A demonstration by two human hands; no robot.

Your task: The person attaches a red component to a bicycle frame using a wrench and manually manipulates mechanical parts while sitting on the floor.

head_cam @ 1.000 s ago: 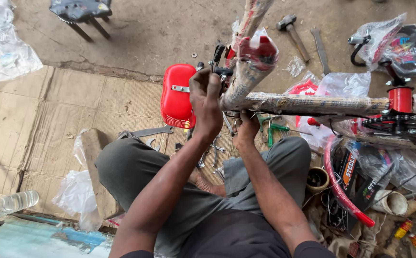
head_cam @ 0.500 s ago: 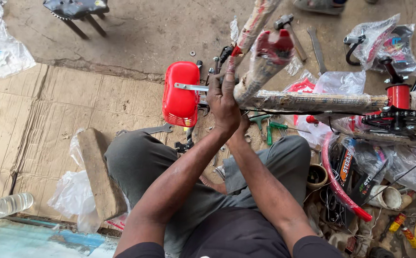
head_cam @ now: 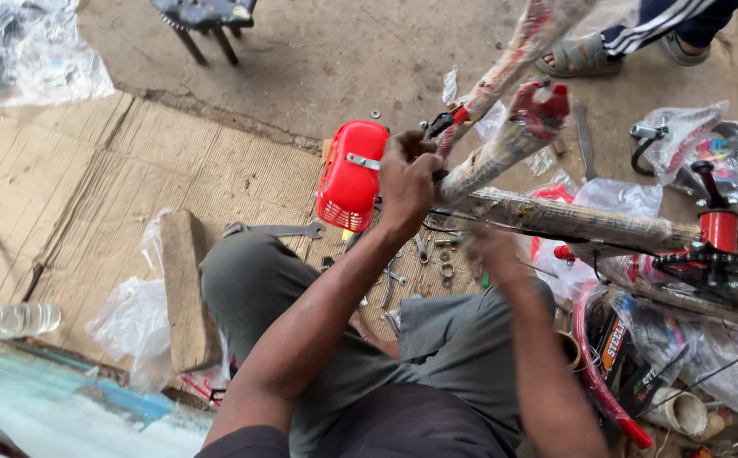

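Red plastic marks the basket [head_cam: 350, 174], which hangs at the front of a paper-wrapped bike frame [head_cam: 573, 219] held over the person's lap. The left hand [head_cam: 407, 178] is closed in a fist on the frame's front end, just beside the basket, fingers curled tight around what looks like a small tool; the tool itself is hidden. The right hand [head_cam: 489, 252] sits lower, under the wrapped tube, blurred, so I cannot tell whether it grips anything. Spanners and nuts [head_cam: 433, 259] lie on the cardboard [head_cam: 106, 178] between the knees. A long flat wrench [head_cam: 276, 230] rests by the left thigh, next to a wooden block [head_cam: 187, 288]. Another person's sandalled foot [head_cam: 577, 53] stands on the concrete beyond the frame.
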